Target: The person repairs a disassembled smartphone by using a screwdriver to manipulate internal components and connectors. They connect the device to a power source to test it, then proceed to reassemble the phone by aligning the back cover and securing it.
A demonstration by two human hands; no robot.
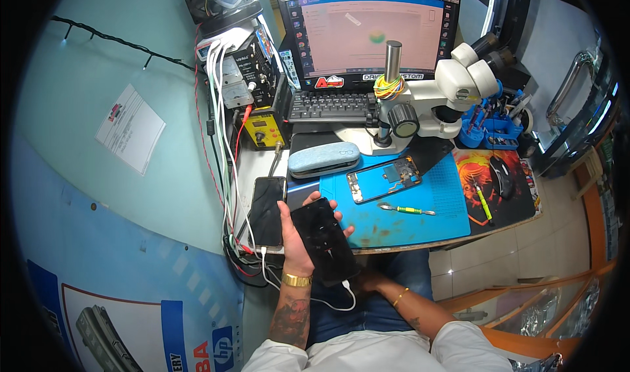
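My left hand (300, 247) is wrapped round a black smartphone (323, 240), tilted with its dark screen up, in front of the table edge. A white charging cable (353, 296) is plugged into the phone's lower end. Close to that end is my right hand (371, 281), over my lap; its fingers are in shadow and partly hidden by the phone. A second dark phone (268, 209) lies at the table's left side, also with a white cable in it. On the blue mat (420, 231) rest an opened phone frame (384, 179) and a green-handled pry tool (408, 210).
A stereo microscope (420, 103) stands behind the mat, before a keyboard (331, 107) and lit monitor (371, 37). Nearby are a light-blue glasses case (324, 158), a mouse (502, 177), a yellow tool (483, 203) and a blue tool holder (502, 139). Cables hang at left.
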